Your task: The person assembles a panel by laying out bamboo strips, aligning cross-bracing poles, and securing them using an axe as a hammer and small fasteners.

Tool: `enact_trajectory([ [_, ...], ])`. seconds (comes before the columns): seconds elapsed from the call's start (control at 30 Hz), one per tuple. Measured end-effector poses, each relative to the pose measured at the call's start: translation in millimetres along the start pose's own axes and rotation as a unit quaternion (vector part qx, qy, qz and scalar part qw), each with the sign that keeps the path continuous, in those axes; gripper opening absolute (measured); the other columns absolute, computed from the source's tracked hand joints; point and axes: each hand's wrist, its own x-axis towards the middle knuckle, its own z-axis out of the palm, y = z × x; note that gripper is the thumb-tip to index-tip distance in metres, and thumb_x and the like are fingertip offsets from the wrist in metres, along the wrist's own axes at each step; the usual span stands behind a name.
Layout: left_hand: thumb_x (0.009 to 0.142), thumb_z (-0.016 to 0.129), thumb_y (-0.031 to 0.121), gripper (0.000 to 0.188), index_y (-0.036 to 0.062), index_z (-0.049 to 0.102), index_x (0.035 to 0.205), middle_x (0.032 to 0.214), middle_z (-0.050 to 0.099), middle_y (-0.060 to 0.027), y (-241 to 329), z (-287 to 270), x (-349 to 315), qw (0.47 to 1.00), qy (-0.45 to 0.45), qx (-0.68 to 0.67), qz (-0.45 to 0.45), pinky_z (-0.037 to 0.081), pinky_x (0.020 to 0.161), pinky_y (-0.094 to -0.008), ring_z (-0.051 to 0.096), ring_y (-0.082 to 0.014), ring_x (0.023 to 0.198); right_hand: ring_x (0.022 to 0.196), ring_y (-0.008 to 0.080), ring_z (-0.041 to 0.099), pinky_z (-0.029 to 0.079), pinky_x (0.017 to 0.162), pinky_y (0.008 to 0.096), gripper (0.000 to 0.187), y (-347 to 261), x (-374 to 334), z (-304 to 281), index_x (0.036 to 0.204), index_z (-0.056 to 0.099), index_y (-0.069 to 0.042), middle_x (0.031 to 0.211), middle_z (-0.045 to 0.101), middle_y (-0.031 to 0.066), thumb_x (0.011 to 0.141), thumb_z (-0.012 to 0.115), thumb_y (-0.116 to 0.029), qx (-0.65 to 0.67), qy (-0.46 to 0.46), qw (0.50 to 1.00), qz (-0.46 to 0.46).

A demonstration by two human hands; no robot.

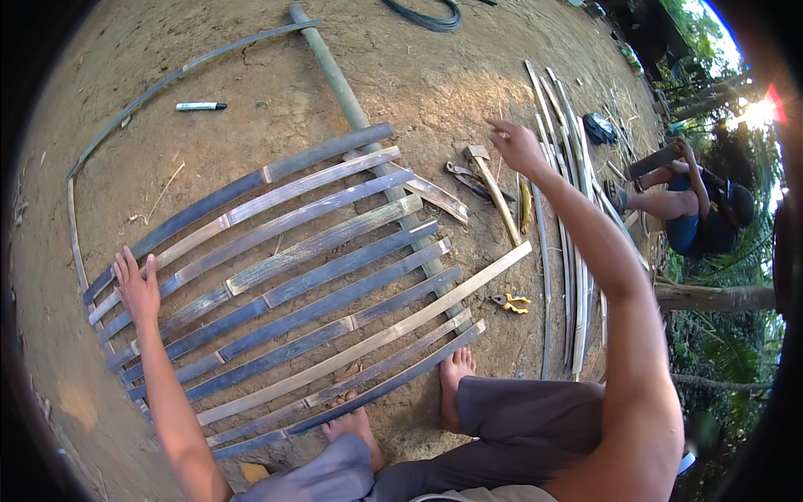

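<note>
Several split bamboo slats (pixel 335 268) lie side by side on the ground, their right ends across a thick bamboo pole (pixel 335 79) and their left ends over a thin strip. My left hand (pixel 138 289) rests with fingers spread on the left ends of the upper slats. My right hand (pixel 517 149) is raised over the ground to the right, holding nothing, its fingers partly stretched out and slightly blurred. Nearest to it are a wooden-handled hammer-like tool (pixel 499 197) and dark-jawed pliers or cutters (pixel 468 177). Yellow-handled pliers (pixel 512 304) lie lower down.
Loose bamboo strips (pixel 579 251) are bundled at the right. A marker pen (pixel 199 106) and a wire coil (pixel 431 18) lie on the dirt beyond the slats. Another person (pixel 711 197) crouches at the far right near a dark bag (pixel 599 128). My bare feet (pixel 353 422) touch the nearest slats.
</note>
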Motion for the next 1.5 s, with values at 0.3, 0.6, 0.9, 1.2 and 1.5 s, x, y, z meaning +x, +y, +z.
enact_trajectory([
  [0.3,0.098,0.066,0.042,0.054,0.0043,0.062,0.137,0.141,0.059,-0.0222,169,-135,-15,0.959,0.031,-0.147,0.240,0.039,0.115,-0.0488,0.051,-0.0388,0.136,0.109,0.0296,0.070,0.059,0.092,0.0397,0.042,18,-162,-21,0.135,0.066,-0.013,0.129,0.068,0.0129,0.094,0.069,-0.021,-0.121,-0.161,0.977,-0.073],
  [0.6,0.089,0.074,0.029,0.046,0.0022,0.067,0.125,0.122,0.067,-0.0168,397,-155,-118,0.858,-0.103,-0.100,0.493,0.052,0.099,-0.0454,0.063,-0.0350,0.115,0.121,0.0331,0.059,0.054,0.096,0.0443,0.051,-14,-132,86,0.137,0.063,-0.015,0.133,0.062,0.0150,0.089,0.074,-0.022,0.008,-0.049,0.993,-0.107],
  [0.9,0.082,0.081,0.018,0.032,0.0023,0.066,0.105,0.112,0.070,-0.0158,468,-108,-114,0.917,-0.081,-0.060,0.385,0.056,0.088,-0.0488,0.067,-0.0363,0.107,0.107,0.0310,0.063,0.055,0.088,0.0435,0.047,1,-121,101,0.130,0.065,-0.015,0.114,0.065,0.0114,0.085,0.075,-0.019,0.021,-0.030,0.990,-0.137],
  [1.2,0.081,0.082,0.015,0.026,0.0047,0.069,0.101,0.102,0.073,-0.0177,470,-114,-108,0.922,-0.080,-0.093,0.366,0.056,0.086,-0.0495,0.070,-0.0387,0.100,0.105,0.0317,0.063,0.054,0.087,0.0437,0.043,7,-117,110,0.128,0.065,-0.011,0.110,0.065,0.0129,0.086,0.072,-0.015,0.060,0.010,0.989,-0.137],
  [1.5,0.081,0.082,0.016,0.033,0.0070,0.070,0.110,0.104,0.073,-0.0169,468,-117,-106,0.923,-0.089,-0.085,0.365,0.056,0.087,-0.0483,0.070,-0.0377,0.101,0.108,0.0311,0.061,0.052,0.091,0.0430,0.045,-6,-97,117,0.130,0.065,-0.009,0.115,0.064,0.0130,0.086,0.073,-0.017,0.055,0.000,0.991,-0.119],
])
